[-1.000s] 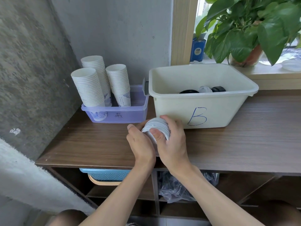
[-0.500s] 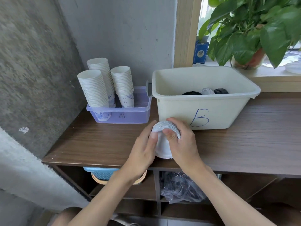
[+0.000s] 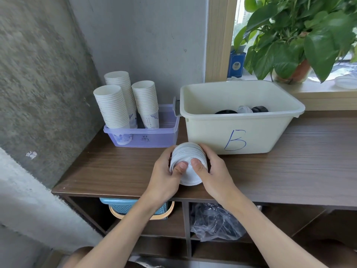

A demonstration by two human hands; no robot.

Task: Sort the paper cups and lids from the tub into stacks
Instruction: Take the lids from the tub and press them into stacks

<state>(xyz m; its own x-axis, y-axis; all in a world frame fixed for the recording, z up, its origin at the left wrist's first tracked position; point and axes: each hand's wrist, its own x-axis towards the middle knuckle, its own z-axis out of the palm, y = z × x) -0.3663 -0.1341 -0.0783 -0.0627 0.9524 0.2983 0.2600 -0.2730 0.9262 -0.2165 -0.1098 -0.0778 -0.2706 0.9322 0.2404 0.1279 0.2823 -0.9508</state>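
Both hands hold a short stack of white paper cups, tilted with its base toward me, just above the wooden shelf top in front of the cream tub. My left hand grips its left side and my right hand its right side, thumbs pressed on the bottom cup. The cream tub, marked with a blue B, holds black lids and a white lid. Three tall stacks of cups stand in a clear purple bin to the left.
A rough grey wall closes the left side. A potted green plant and a blue box sit on the window sill behind the tub. Below the shelf top are a blue basket and a crumpled plastic bag.
The cup stack in my hands has tipped further, its base now facing me, and both thumbs have shifted onto the bottom cup. The view has drifted slightly.
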